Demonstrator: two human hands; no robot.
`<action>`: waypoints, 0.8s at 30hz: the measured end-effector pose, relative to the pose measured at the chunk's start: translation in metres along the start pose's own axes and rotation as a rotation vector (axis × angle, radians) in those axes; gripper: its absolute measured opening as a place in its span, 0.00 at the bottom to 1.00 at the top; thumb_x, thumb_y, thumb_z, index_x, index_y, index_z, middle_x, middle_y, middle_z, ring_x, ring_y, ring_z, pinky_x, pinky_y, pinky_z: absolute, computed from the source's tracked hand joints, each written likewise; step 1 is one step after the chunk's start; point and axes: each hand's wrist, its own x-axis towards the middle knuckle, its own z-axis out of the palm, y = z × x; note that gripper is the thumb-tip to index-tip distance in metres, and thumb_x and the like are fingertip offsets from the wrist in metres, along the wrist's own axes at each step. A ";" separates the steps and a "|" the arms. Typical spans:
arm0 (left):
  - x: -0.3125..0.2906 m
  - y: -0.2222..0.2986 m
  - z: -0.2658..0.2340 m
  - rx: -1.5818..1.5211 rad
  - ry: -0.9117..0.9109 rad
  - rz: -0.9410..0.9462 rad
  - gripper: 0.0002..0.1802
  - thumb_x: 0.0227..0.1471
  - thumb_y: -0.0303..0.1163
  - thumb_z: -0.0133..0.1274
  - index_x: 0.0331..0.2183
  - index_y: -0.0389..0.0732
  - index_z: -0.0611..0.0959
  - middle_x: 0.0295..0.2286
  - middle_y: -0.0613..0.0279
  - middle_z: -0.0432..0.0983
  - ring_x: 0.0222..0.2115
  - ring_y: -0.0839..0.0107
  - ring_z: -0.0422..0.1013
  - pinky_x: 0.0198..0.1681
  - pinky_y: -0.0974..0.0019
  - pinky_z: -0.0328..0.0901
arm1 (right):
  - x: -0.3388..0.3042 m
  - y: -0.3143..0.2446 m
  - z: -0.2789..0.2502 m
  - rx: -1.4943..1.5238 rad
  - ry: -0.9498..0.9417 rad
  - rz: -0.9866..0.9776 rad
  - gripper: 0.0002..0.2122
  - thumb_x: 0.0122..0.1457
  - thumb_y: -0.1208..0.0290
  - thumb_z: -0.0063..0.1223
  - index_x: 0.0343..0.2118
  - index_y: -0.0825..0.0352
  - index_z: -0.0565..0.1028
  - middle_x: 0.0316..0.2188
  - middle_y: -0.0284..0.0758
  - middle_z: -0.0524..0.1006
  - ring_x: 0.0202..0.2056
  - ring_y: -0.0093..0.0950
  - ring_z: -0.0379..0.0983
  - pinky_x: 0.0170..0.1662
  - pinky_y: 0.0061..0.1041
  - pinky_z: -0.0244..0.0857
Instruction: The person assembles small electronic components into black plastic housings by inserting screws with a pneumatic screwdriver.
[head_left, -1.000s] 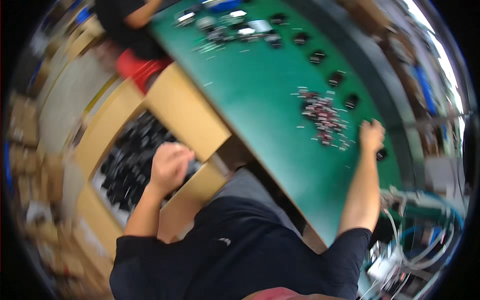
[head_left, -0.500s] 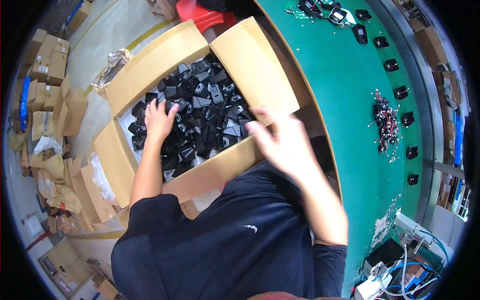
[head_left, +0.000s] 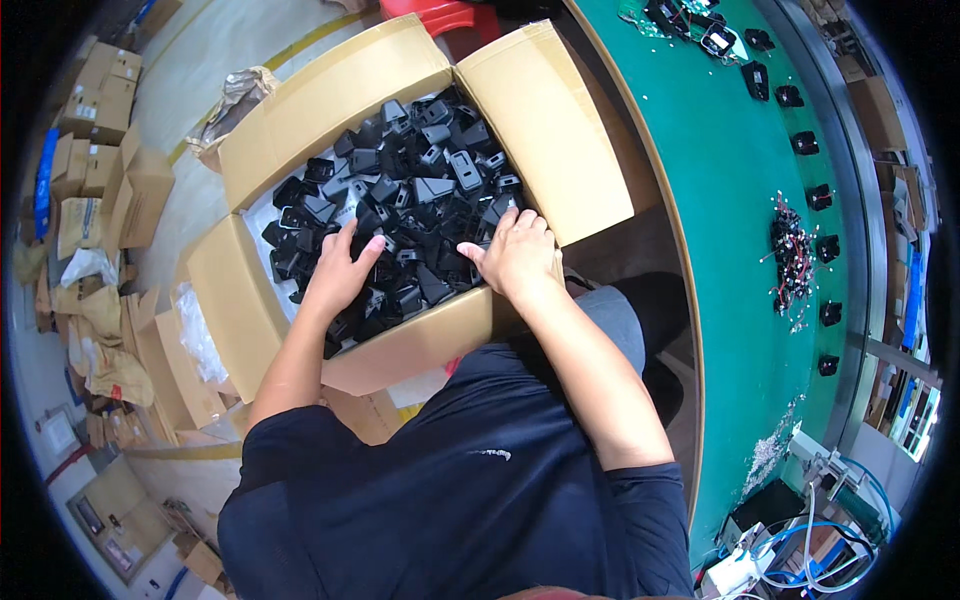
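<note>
A dark navy, short-sleeved cloth T-shirt (head_left: 440, 500) with a small, slim white mark (head_left: 492, 454) across its front is worn with grey cloth legwear (head_left: 618, 322), left hand (head_left: 340, 272) and right hand (head_left: 520, 255) bare.

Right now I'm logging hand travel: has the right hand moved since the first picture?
Yes: judged against the table, the right hand has gone left, from over the tabletop to the box.
</note>
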 end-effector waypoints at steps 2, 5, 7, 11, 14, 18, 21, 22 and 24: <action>-0.016 0.002 -0.002 -0.004 -0.030 -0.032 0.46 0.59 0.60 0.52 0.65 0.37 0.65 0.57 0.39 0.64 0.58 0.40 0.61 0.62 0.47 0.58 | -0.008 -0.008 0.001 -0.016 0.012 0.004 0.47 0.55 0.30 0.51 0.61 0.74 0.66 0.55 0.49 0.71 0.54 0.44 0.70 0.55 0.42 0.68; -0.028 -0.002 0.007 -0.081 0.005 0.011 0.42 0.59 0.57 0.54 0.63 0.36 0.68 0.58 0.41 0.63 0.59 0.41 0.59 0.63 0.49 0.56 | -0.007 -0.006 0.009 0.008 0.062 -0.005 0.43 0.55 0.34 0.54 0.59 0.72 0.68 0.58 0.50 0.69 0.54 0.47 0.69 0.55 0.43 0.68; -0.024 -0.001 0.018 -0.088 0.149 0.126 0.40 0.59 0.54 0.55 0.62 0.37 0.69 0.58 0.42 0.64 0.59 0.42 0.60 0.64 0.48 0.54 | -0.006 0.002 0.013 0.048 0.102 -0.009 0.40 0.56 0.37 0.56 0.59 0.71 0.68 0.60 0.51 0.67 0.55 0.48 0.69 0.55 0.44 0.69; -0.018 0.064 0.022 0.154 0.471 0.512 0.30 0.54 0.40 0.62 0.56 0.42 0.76 0.52 0.52 0.71 0.57 0.53 0.64 0.60 0.49 0.54 | -0.027 0.032 0.003 0.307 0.267 -0.102 0.28 0.59 0.55 0.59 0.55 0.72 0.70 0.61 0.52 0.68 0.53 0.48 0.73 0.52 0.48 0.71; 0.008 0.085 0.042 0.170 0.348 0.607 0.32 0.51 0.42 0.64 0.57 0.44 0.76 0.51 0.56 0.72 0.55 0.55 0.65 0.57 0.49 0.57 | -0.038 0.041 -0.013 0.385 0.293 -0.261 0.21 0.60 0.59 0.59 0.48 0.71 0.76 0.50 0.48 0.76 0.49 0.45 0.76 0.51 0.42 0.72; 0.028 0.085 0.067 0.283 0.252 0.569 0.37 0.49 0.46 0.66 0.59 0.47 0.75 0.50 0.55 0.70 0.53 0.54 0.66 0.55 0.46 0.57 | -0.095 0.085 -0.072 0.944 0.435 -0.399 0.17 0.60 0.61 0.59 0.43 0.70 0.79 0.40 0.45 0.81 0.43 0.43 0.79 0.48 0.39 0.73; 0.029 0.093 0.070 0.299 0.219 0.613 0.35 0.49 0.43 0.67 0.57 0.48 0.75 0.49 0.55 0.69 0.52 0.53 0.66 0.54 0.46 0.57 | -0.157 0.160 -0.104 0.918 0.673 -0.161 0.11 0.62 0.66 0.58 0.43 0.67 0.80 0.38 0.43 0.81 0.40 0.42 0.80 0.44 0.37 0.74; 0.030 0.098 0.070 0.281 0.194 0.601 0.33 0.49 0.42 0.67 0.55 0.47 0.76 0.49 0.54 0.69 0.52 0.53 0.66 0.55 0.46 0.57 | -0.169 0.188 -0.106 0.833 0.779 -0.026 0.09 0.60 0.69 0.59 0.42 0.66 0.81 0.35 0.42 0.81 0.36 0.39 0.81 0.41 0.34 0.75; 0.032 0.104 0.065 0.275 0.122 0.599 0.34 0.50 0.41 0.66 0.56 0.44 0.73 0.50 0.53 0.69 0.52 0.50 0.65 0.55 0.46 0.57 | -0.179 0.247 -0.098 0.725 1.028 0.283 0.05 0.58 0.74 0.61 0.37 0.67 0.81 0.33 0.39 0.80 0.30 0.33 0.79 0.35 0.28 0.73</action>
